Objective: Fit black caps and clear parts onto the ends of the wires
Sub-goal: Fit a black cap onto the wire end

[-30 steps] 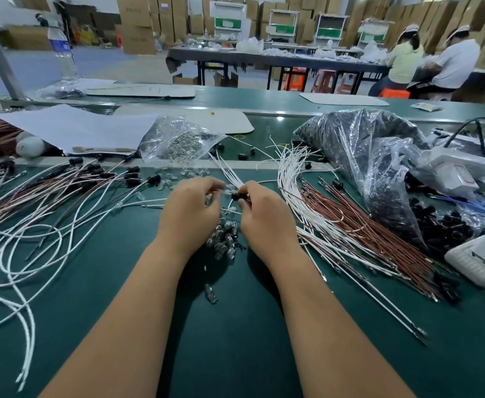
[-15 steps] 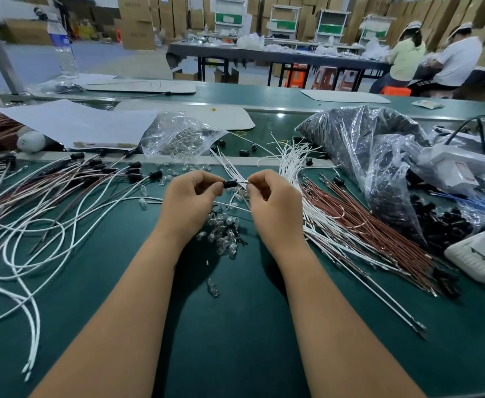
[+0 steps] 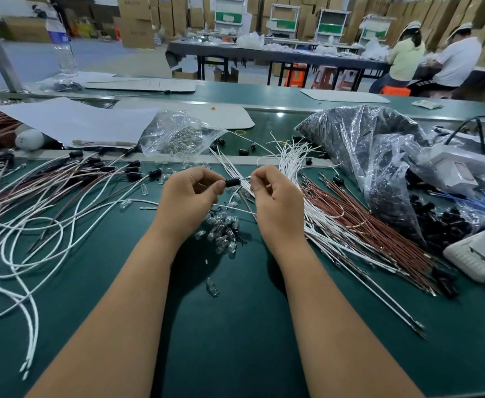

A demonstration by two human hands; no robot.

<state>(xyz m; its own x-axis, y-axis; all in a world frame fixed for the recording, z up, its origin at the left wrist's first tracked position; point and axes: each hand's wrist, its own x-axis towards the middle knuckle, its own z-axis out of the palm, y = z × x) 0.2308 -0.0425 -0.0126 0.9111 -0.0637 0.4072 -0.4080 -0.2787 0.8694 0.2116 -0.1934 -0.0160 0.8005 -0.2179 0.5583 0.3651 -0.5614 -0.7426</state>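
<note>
Since 0.5 s ago the 2 hands have drawn a little apart, so the black cap now shows whole between them instead of being half hidden at the fingertips. The left hand pinches the cap's left end between thumb and forefinger, the other fingers curled. The right hand pinches the thin white wire that enters the cap's right end. Both are held above the desk, near the middle of its far edge. The view has also shifted slightly, with the desk's things sitting a touch lower than 1.0 s ago.

Directly under the hands lies a small heap of clear parts, with 1 stray clear piece nearer the front edge. Toward the left edge spread looping white wires with caps already fitted. Toward the right edge lie straight bundles of white wires and brown wires, fanned toward the near right corner. Beyond them a crumpled plastic bag of black caps sits at the far right corner, touching the brown bundle. A smaller clear bag of parts rests across the far edge, left of the hands.

Bare green surface lies between the forearms and along the front edge, bounded by the wires on each side.
</note>
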